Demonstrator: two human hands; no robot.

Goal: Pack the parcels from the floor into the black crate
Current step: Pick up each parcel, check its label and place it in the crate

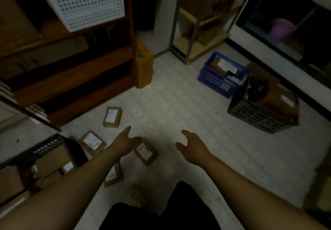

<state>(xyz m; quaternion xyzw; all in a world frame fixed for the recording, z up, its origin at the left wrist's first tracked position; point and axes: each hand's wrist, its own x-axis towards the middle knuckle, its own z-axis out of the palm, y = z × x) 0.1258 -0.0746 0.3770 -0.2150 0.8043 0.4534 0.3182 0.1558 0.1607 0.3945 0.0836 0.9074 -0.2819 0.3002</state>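
Both arms reach out over the pale floor (179, 104). The left hand (125, 141) hovers with fingers loosely spread, holding nothing, just above a brown parcel (146, 152). The right hand (193, 145) is empty too, fingers relaxed over bare boards. Three more parcels lie nearby: one ahead (112, 116), one to the left (92, 142), one under the left forearm (113, 175). The near black crate (48, 146) sits lower left with boxes inside; the far black crate (259, 116) stands right, beside a blue crate (215, 79).
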